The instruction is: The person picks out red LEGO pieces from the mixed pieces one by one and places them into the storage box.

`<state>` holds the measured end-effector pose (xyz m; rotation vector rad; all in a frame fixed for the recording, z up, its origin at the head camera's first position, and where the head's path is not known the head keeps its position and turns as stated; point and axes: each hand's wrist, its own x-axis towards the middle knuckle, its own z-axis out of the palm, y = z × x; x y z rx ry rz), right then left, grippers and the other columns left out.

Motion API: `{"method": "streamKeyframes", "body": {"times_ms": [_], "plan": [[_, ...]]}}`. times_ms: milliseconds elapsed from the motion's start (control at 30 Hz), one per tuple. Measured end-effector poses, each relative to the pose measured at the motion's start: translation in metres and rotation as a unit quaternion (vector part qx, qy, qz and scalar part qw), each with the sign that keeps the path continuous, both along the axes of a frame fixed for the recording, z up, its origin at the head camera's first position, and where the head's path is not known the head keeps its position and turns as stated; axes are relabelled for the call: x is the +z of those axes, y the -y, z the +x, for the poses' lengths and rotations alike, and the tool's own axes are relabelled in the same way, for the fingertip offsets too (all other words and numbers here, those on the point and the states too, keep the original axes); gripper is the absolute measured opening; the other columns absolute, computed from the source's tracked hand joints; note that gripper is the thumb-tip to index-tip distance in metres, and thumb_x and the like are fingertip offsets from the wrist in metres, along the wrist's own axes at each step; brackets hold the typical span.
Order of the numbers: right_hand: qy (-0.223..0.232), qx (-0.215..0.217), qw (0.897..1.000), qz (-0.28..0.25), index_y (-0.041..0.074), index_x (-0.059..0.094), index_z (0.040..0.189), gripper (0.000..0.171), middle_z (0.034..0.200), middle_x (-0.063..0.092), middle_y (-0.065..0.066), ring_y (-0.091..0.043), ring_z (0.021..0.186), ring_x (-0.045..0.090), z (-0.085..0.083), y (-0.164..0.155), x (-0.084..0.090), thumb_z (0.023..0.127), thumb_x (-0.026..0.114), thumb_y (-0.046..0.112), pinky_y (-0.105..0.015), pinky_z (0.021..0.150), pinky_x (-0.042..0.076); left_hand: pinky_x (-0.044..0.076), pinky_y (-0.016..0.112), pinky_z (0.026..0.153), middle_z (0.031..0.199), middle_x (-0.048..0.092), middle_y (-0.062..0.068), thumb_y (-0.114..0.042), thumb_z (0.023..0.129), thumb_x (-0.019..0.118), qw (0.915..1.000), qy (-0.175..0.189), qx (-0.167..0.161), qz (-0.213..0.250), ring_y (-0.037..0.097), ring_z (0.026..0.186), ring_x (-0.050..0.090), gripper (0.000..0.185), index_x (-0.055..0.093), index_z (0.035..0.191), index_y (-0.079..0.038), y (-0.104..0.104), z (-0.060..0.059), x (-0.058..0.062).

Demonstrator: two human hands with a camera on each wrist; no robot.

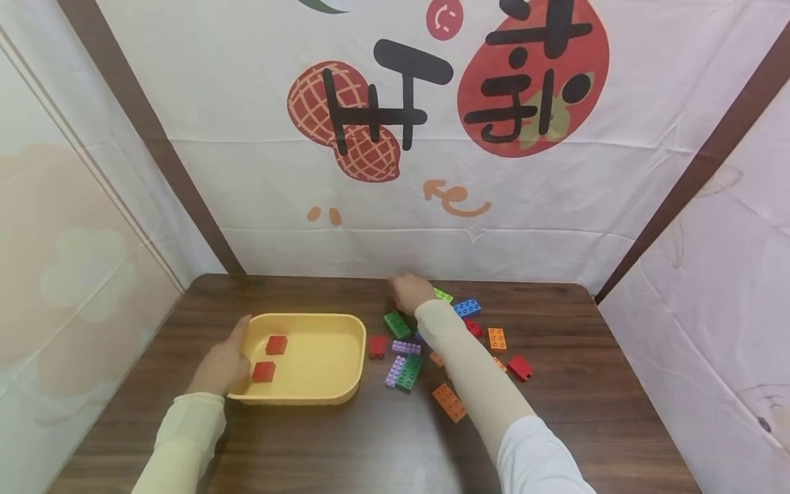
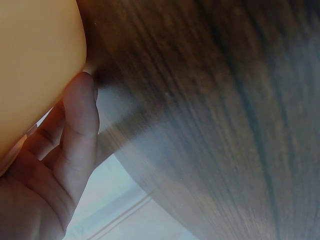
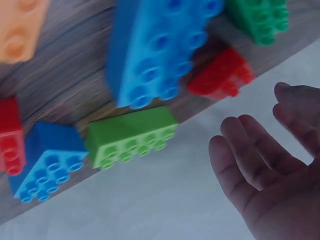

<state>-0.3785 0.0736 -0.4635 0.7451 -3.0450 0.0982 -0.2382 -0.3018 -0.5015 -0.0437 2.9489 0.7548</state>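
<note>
Left hand (image 1: 223, 363) rests against the left wall of the yellow tray (image 1: 333, 328), fingers straight and close together along the outside; the left wrist view shows my fingers (image 2: 77, 135) lying flat against the tray's rounded corner (image 2: 35, 65), not curled round it. Tray sits on the dark wood table (image 1: 586, 412), left of centre. Two red bricks inside it: one (image 1: 276, 344) nearer the far side, one (image 1: 263, 371) nearer me, both near the left end, slightly apart.

Right hand (image 1: 410, 291) is reached out to the far side of the brick pile. In the right wrist view my right fingers (image 3: 250, 150) are spread loose and gently bent, holding nothing, hovering just beside a small red brick (image 3: 220, 75) at the table's back edge. Next to it in that view: a long blue brick (image 3: 155, 50), a light green brick (image 3: 131, 135), a dark green one (image 3: 260, 17), a second blue one (image 3: 47, 160), an orange one (image 3: 20, 25) and another red one (image 3: 10, 135) at the left edge.

Head view, loose bricks right of the tray: red (image 1: 377, 345) just beside the tray's right end, dark green (image 1: 396, 324), purple (image 1: 405, 347), purple and green pair (image 1: 402, 372) touching side by side, orange (image 1: 448, 402) nearest me, orange square (image 1: 496, 339), red (image 1: 520, 367), blue (image 1: 467, 307), light green (image 1: 442, 295) by my right hand. My forearm covers part of the pile.
</note>
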Motion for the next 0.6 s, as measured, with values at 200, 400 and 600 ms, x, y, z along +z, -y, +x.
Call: {"method": "streamKeyframes", "body": {"times_ms": [200,400,600], "plan": [[0.017,0.006,0.998,0.055,0.021,0.067,0.132,0.041,0.118,0.068,-0.005,-0.027,0.11,0.061,-0.002,-0.007,-0.01,0.093,0.071,0.011,-0.047,0.09,0.052,0.048,0.049,0.063,0.086,0.061,0.026,0.002,0.08,0.051,1.0,-0.005,-0.001,-0.001,0.031,0.065,0.054,0.091,0.01,0.16,-0.007,-0.001,0.0,0.001],[0.017,-0.002,0.997,0.074,0.022,0.068,0.132,0.041,0.124,0.069,-0.003,-0.029,0.115,0.058,-0.006,-0.01,-0.027,0.093,0.071,0.012,-0.052,0.097,0.047,0.048,0.049,0.065,0.094,0.062,0.029,0.002,0.079,0.052,0.9999,0.011,0.008,0.005,0.032,0.069,0.055,0.094,0.008,0.162,-0.009,-0.002,-0.001,0.001],[0.028,-0.014,0.997,0.074,0.018,0.067,0.132,0.041,0.123,0.067,-0.006,-0.029,0.117,0.057,-0.006,-0.008,-0.03,0.092,0.072,0.013,-0.051,0.1,0.046,0.049,0.049,0.065,0.099,0.061,0.032,0.002,0.079,0.052,0.9999,0.008,0.005,0.006,0.032,0.069,0.056,0.093,0.009,0.161,-0.007,-0.002,-0.001,0.004]]}}
